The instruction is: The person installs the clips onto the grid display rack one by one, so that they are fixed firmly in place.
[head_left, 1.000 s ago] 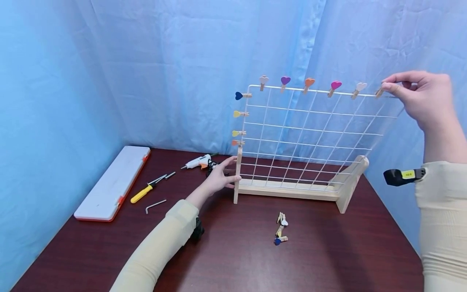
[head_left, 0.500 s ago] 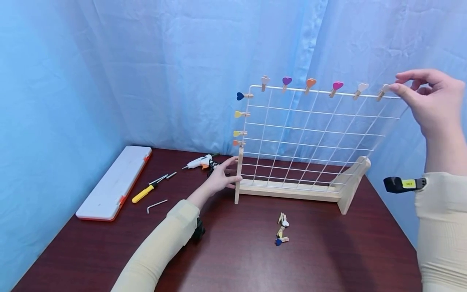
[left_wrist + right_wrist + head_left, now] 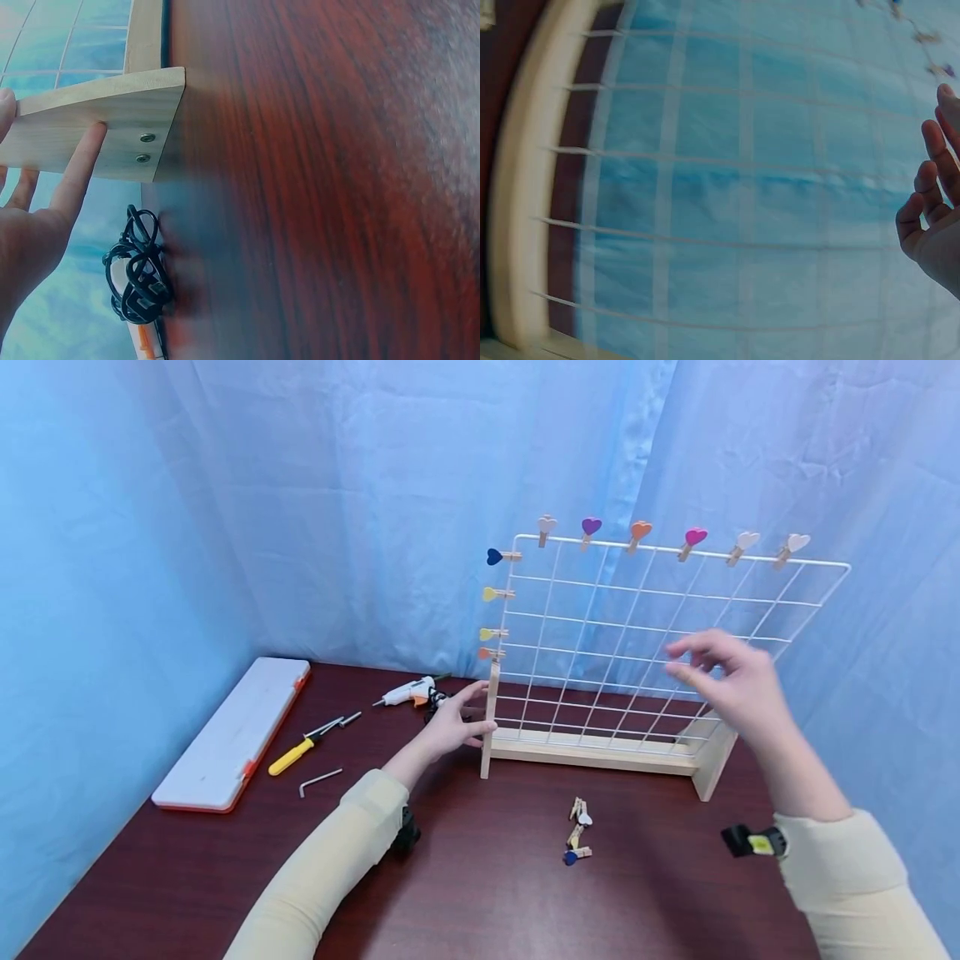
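Observation:
A white wire grid (image 3: 645,585) stands upright in a wooden base (image 3: 592,752). Heart-topped clothespins in several colors line its top edge, among them a pink one (image 3: 695,537) and a white one (image 3: 795,545) at the right end. More clip to its left edge, including a dark blue one (image 3: 497,557). My left hand (image 3: 446,727) holds the wooden side panel (image 3: 90,124) by its edges, one straight finger touching the outer face near two screws. My right hand (image 3: 738,685), blurred, hangs before the grid's right part, fingers loosely bent with nothing visible between them.
Several loose clothespins (image 3: 577,835) lie on the dark table (image 3: 487,893) before the stand. Leftward are a white case (image 3: 232,735), a yellow-handled screwdriver (image 3: 292,757), a hex key (image 3: 320,781) and a glue gun (image 3: 407,692) with a black cord (image 3: 139,277).
My right hand has let go of the rightmost white-heart clothespin, which stays on the grid's top edge. It has moved down and left. The left hand stays at the side panel.

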{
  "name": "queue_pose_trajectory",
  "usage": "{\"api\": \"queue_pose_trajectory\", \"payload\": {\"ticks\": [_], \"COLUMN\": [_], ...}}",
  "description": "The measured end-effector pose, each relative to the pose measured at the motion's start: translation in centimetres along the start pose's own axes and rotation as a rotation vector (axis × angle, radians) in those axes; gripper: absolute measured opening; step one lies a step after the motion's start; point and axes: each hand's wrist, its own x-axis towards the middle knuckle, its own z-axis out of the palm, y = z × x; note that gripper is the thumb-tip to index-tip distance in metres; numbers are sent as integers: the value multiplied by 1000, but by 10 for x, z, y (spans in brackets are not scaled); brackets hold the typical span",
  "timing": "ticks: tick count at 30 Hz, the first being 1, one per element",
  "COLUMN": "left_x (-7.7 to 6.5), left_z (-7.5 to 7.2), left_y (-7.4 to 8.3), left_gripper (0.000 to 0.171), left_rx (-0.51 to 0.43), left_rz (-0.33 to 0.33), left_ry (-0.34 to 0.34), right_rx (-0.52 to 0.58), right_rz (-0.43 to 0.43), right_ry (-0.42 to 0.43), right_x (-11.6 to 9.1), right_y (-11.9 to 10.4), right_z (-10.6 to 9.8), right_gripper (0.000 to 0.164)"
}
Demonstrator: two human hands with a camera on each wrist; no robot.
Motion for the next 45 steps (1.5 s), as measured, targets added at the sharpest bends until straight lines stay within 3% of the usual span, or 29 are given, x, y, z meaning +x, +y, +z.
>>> {"api": "queue_pose_trajectory", "payload": {"ticks": [7,15,20,25,29,35,45], "left_x": [-3,-3,-2,-2,-2,-2,-1], "left_z": [0,0,-2,-2,-1,0,-1], "left_y": [4,5,4,3,3,3,2], "left_gripper": [70,70,71,70,69,68,69], "left_rx": [7,4,-3,-10,-8,-6,-18], "left_rz": [7,-11,-3,2,-1,5,0], "left_ry": [-5,-6,-10,-11,-14,-15,-16], "right_rx": [15,43,37,19,42,84,25], "right_rz": [77,58,-18,-92,-142,-189,-55], "right_ry": [-286,-537,-677,-801,-842,-832,-829], "right_x": [-52,-97,-116,-121,-122,-121,-113], "right_y": [44,86,98,103,107,109,96], "right_z": [55,101,118,130,136,145,141], "right_gripper": [23,24,25,23,20,17,16]}}
